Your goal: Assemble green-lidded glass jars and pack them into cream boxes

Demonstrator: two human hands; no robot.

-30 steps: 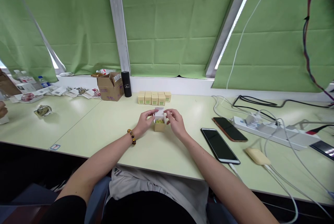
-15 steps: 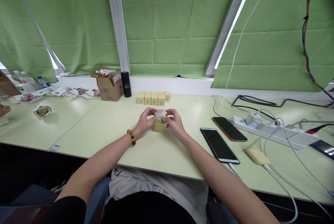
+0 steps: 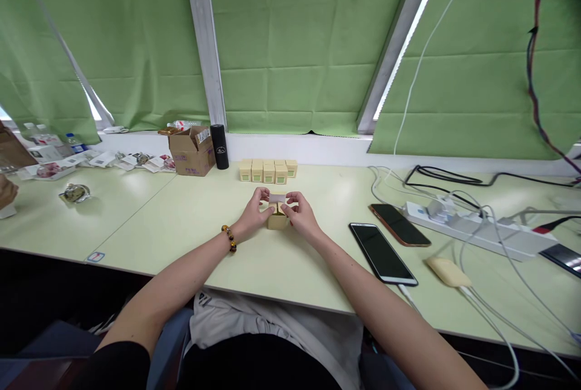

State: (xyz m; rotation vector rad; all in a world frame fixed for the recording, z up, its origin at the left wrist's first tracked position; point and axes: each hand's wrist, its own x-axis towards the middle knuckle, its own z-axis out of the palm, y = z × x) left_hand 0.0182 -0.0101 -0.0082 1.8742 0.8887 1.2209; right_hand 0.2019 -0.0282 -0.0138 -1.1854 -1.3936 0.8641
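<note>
A small tan cardboard box (image 3: 276,222) stands upright on the table in front of me, its pale lid flap (image 3: 277,198) raised at the back. My left hand (image 3: 256,211) grips the box from the left, thumb on the top side flap and fingers curled behind the lid. From the right, my right hand (image 3: 299,214) mirrors it, thumb on the other side flap and fingers by the lid's right edge. The two side flaps lean inward over the opening, and only a sliver of green shows between them. Several closed small boxes (image 3: 269,172) stand in rows just beyond my hands.
To the right lie a white-edged phone (image 3: 382,254), a second phone (image 3: 399,224), a cream power adapter (image 3: 448,272) and a power strip (image 3: 472,229) with cables. A black bottle (image 3: 219,148) and brown carton (image 3: 190,152) stand back left. Another person's hand (image 3: 6,191) shows far left.
Both thumbs have moved inward over the box, and its side flaps now cover most of the green contents. The raised lid flap has tilted forward. The hand at far left has shifted slightly.
</note>
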